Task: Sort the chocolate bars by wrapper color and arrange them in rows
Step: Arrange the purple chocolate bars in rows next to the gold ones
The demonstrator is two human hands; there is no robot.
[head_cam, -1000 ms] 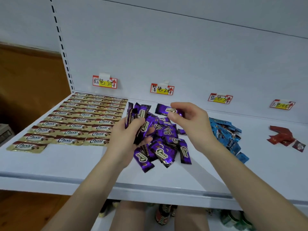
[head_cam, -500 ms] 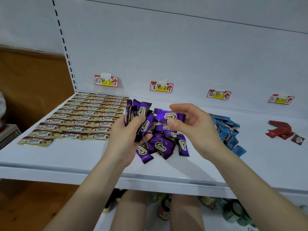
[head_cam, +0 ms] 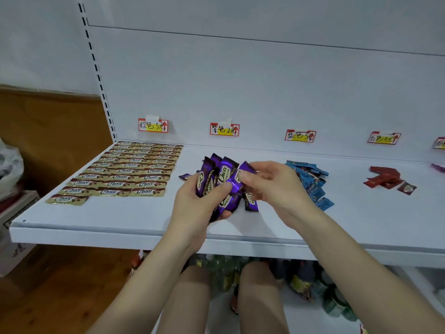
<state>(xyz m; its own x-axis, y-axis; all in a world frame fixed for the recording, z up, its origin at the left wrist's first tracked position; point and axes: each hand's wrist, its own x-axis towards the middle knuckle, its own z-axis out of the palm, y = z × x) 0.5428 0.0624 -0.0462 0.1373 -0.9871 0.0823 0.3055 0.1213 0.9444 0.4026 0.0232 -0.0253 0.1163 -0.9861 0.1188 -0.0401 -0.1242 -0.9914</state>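
Observation:
My left hand [head_cam: 192, 203] grips a fanned bunch of purple chocolate bars [head_cam: 218, 175] above the white shelf [head_cam: 120, 218]. With its thumb and fingers my right hand [head_cam: 272, 186] pinches one purple bar [head_cam: 240, 175] against that bunch. A few more purple bars [head_cam: 251, 201] lie on the shelf beneath the hands, partly hidden, and one [head_cam: 185, 176] lies just left of my hand. Gold bars [head_cam: 134, 169] lie in neat rows at the left. A loose heap of blue bars [head_cam: 310, 179] sits right of my right hand, and red bars [head_cam: 385, 178] lie farther right.
Several handwritten price tags [head_cam: 224, 129] are stuck to the shelf's back wall. A purple wrapper [head_cam: 438, 168] shows at the far right edge. Bottles [head_cam: 301, 283] stand on the lower shelf. A plastic bag and boxes [head_cam: 12, 179] sit at the left, beside a wooden floor.
My right hand has brought its purple bar left against the bunch in my left hand. Fewer purple bars lie on the shelf. The camera has shifted.

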